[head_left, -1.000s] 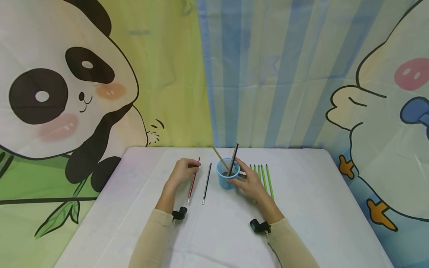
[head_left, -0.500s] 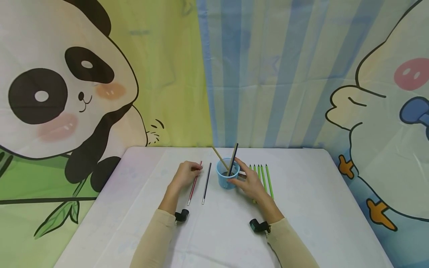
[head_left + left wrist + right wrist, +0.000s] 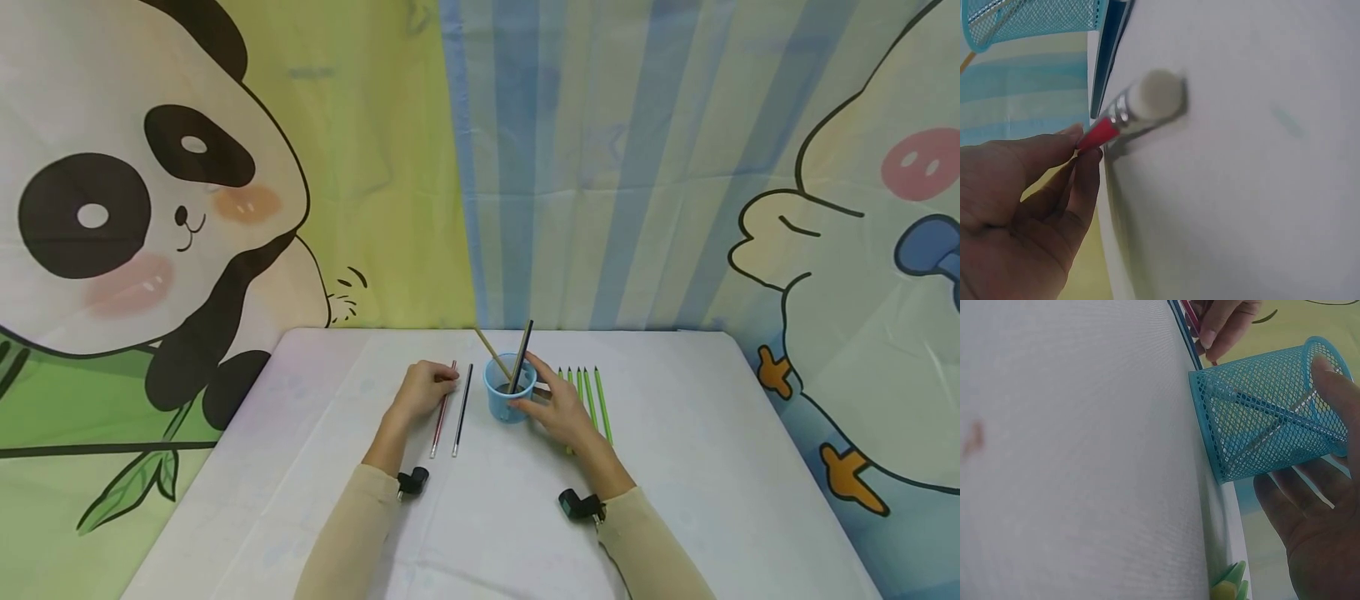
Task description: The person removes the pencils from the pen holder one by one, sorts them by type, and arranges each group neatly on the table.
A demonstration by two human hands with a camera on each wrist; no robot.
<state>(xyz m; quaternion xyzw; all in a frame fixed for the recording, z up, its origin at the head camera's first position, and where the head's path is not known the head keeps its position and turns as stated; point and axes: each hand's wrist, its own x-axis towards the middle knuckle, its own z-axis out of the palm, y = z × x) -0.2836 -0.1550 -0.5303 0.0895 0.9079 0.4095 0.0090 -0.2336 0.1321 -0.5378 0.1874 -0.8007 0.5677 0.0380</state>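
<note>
My left hand point(image 3: 422, 392) pinches a red pencil point(image 3: 439, 426) between thumb and fingertips near its far end. In the left wrist view the pencil's metal band and white eraser point(image 3: 1159, 95) point toward the camera. A dark pencil point(image 3: 462, 410) lies just right of it on the table. My right hand point(image 3: 561, 408) grips a light blue mesh pen cup point(image 3: 504, 409) from its right side, with thumb and fingers around the wall. The cup stands upright on the table. A tan pencil point(image 3: 491, 351) and a dark pencil point(image 3: 527, 342) lean in it.
Several green pencils point(image 3: 604, 408) lie side by side right of the cup, partly hidden behind my right hand and forearm. The white table point(image 3: 495, 525) ends at a cartoon-printed curtain point(image 3: 570, 183). A small black camera sits on each wrist.
My left hand has moved slightly right with the red pencil, bringing it closer to the dark pencil on the table. The right hand and the cup have stayed in place.
</note>
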